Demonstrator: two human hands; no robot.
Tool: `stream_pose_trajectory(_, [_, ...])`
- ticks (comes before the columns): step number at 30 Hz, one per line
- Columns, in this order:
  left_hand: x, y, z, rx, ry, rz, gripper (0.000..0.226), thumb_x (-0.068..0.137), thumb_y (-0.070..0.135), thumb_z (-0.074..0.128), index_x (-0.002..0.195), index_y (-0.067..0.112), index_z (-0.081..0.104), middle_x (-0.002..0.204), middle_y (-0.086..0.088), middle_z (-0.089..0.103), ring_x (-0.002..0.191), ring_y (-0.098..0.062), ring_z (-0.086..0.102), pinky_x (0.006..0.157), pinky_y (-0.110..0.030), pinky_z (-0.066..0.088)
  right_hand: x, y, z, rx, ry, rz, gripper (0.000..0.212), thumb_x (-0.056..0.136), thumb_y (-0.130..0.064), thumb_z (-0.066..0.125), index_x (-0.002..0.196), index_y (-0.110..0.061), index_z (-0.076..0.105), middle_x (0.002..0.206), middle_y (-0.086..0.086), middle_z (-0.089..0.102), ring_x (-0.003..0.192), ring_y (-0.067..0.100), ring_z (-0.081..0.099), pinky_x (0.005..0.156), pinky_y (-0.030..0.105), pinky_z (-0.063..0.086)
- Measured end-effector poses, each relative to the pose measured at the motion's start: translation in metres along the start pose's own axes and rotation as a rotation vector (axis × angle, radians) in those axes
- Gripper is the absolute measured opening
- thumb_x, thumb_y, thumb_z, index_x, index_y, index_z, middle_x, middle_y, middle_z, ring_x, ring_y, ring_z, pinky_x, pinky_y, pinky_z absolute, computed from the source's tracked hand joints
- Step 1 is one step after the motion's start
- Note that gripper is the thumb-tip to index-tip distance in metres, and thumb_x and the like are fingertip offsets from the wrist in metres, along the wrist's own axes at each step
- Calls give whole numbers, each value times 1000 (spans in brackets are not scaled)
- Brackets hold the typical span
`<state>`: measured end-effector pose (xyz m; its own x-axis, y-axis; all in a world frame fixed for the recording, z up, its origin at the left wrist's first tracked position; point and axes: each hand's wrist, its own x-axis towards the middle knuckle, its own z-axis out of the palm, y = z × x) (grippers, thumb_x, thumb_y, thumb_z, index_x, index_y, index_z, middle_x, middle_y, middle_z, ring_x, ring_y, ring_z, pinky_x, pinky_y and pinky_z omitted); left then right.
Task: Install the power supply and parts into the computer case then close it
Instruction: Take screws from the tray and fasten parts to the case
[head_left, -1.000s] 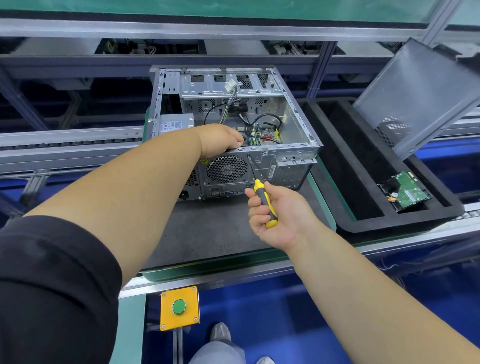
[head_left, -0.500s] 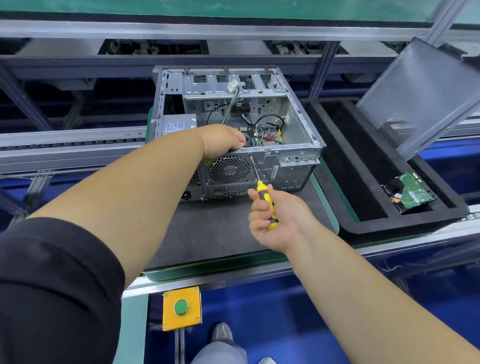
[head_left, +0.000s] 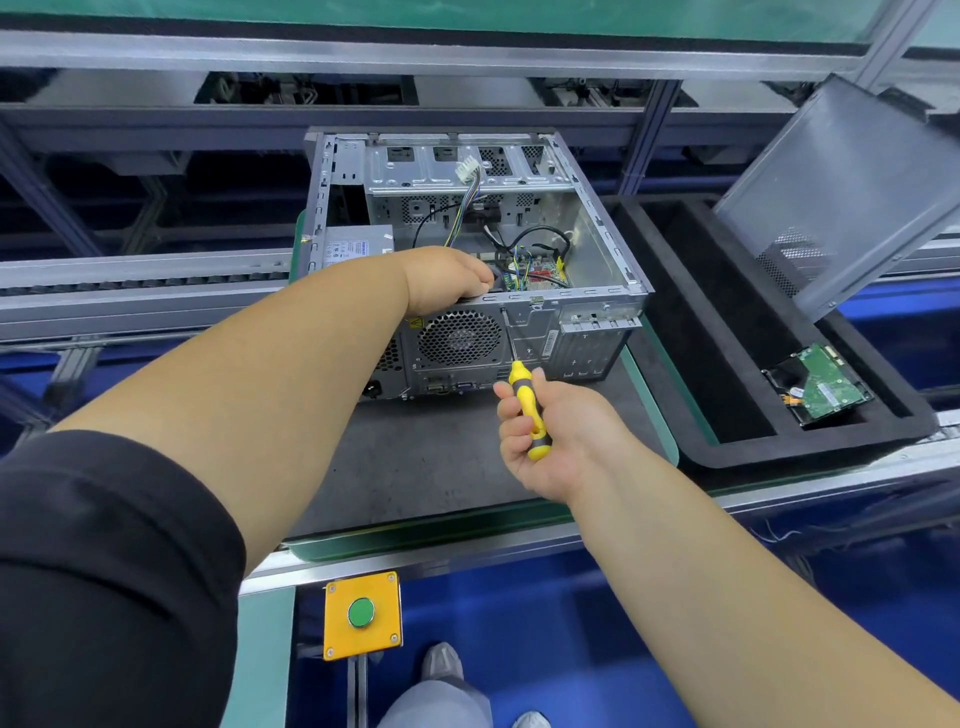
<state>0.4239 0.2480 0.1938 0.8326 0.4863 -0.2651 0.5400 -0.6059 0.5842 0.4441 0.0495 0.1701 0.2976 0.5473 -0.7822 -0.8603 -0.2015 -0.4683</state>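
The worktop (head_left: 441, 467) carries the computer case (head_left: 597, 244) at its far edge, lying on its side with the open face up and the rear panel toward you. The case is sheet steel: judge it stiff but heavy, with thin edges that may be sharp, so take hold along the folded rim, not the bare cut edges. Right of the worktop a black foam tray (head_left: 727, 452) stands just beside it, and the side panel (head_left: 852, 192) leans tilted against the tray's far right corner; judge this panel light and liable to flex, so lift it by two opposite edges when you close the case. The power supply (head_left: 356, 244) sits inside the case at the left near corner, against the rear panel; it is dense and rigid, and must be held square while its screws are driven. Your left hand (head_left: 449, 280) is clenched over the top rim of the rear panel above the fan grille (head_left: 460, 338), steadying the case. The hard drive (head_left: 826, 382) lies board-up in the tray's near right compartment; treat it as fragile and hold it by its sides only. Your right hand (head_left: 550, 431) is closed round the yellow handle of the screwdriver (head_left: 527, 408), whose shaft rises to a screw point just right of the grille. The loose cables (head_left: 524, 249) inside are soft; keep them away from the rim.
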Motion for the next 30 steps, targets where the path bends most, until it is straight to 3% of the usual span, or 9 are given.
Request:
stream_pose_trajectory(3, [0,1,0,13,-7,0,9,99,21,48,103,28,52,137,-8,54,100,-15,43,86,-23,31,1,-2,-4,89,-65,30,51,104,-44,39,83,-4,62,53,2,51,33,7,34,32,15,25])
stream_pose_trajectory(5, [0,1,0,10,-7,-1,8,99,22,48,102,27,52,137,-9,54,100,-15,43,86,-23,31,-1,0,-4,96,-58,-3,44,97,-45,55,84,-4,60,60,6,51,37,7,36,33,16,29])
stream_pose_trajectory(9, [-2,2,0,-9,4,-9,7,98,24,50,102,28,53,137,-8,55,99,-16,44,86,-24,32,-4,1,-2,-32,54,-112,20,87,-26,73,83,-10,61,61,4,55,41,9,46,36,17,38])
stream_pose_trajectory(14, [-4,3,0,-14,-4,-14,7,98,24,49,102,29,53,136,-7,55,98,-17,44,86,-24,32,-3,1,-1,-148,84,-91,33,96,-40,60,82,-10,65,53,-1,61,39,8,49,38,16,41])
stream_pose_trajectory(19, [-3,3,0,-8,-15,-11,7,98,23,49,102,28,53,114,0,53,98,-17,44,86,-23,31,0,-5,-3,-30,-7,1,51,105,-44,34,82,-8,63,47,-3,47,32,7,34,32,14,27])
stream_pose_trajectory(22, [-2,3,-1,-9,-19,-3,8,98,22,49,102,28,53,109,4,49,98,-17,44,86,-23,31,-3,-5,-5,18,-48,-9,44,99,-46,50,84,-6,61,56,2,49,36,8,34,33,17,26])
stream_pose_trajectory(25, [-2,2,-1,-18,-18,1,9,98,21,49,101,28,54,108,2,50,97,-17,45,86,-24,32,-6,-3,-4,-12,9,-80,25,88,-30,72,86,-9,59,69,5,49,41,9,40,35,17,32])
stream_pose_trajectory(27, [-2,2,0,-21,-10,0,9,98,21,49,101,29,54,108,2,50,98,-17,45,86,-24,32,-5,-3,-5,-72,61,-116,21,88,-27,73,84,-10,61,65,4,55,42,9,46,37,17,37])
stream_pose_trajectory(30, [-2,1,0,0,-1,14,9,98,22,49,100,27,55,107,2,51,97,-17,45,85,-23,33,-5,0,-3,-141,64,-91,30,95,-37,63,81,-10,64,56,0,61,39,8,50,38,16,40])
